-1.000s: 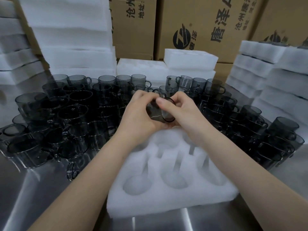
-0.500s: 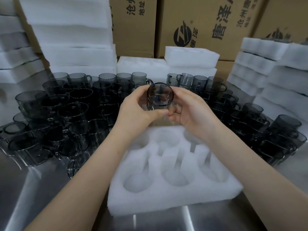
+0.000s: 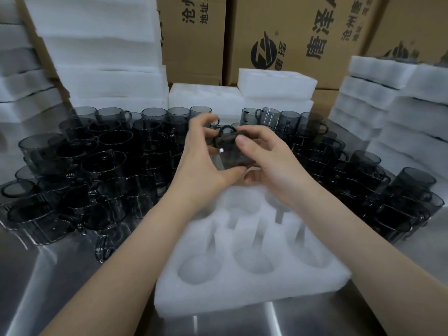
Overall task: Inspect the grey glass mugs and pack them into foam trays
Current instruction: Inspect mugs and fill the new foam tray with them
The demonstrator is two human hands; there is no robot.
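Note:
Both hands hold one grey glass mug (image 3: 230, 149) in the air above the far edge of a white foam tray (image 3: 252, 282). My left hand (image 3: 206, 163) grips its left side, thumb under the mug. My right hand (image 3: 264, 156) grips the right side, thumb on top. The mug lies on its side with its handle pointing up and away. The tray lies on the steel table in front of me, and the round pockets I can see in it are empty.
Several grey glass mugs (image 3: 97, 166) crowd the table on the left and more mugs (image 3: 363, 180) on the right. Stacks of foam trays (image 3: 101, 57) rise at the back left, centre and right (image 3: 392, 112). Cardboard boxes (image 3: 291, 37) stand behind.
The mug's mouth faced me half a second ago; both hands have turned it, so its handle now points up. The hands stay above the tray's far edge.

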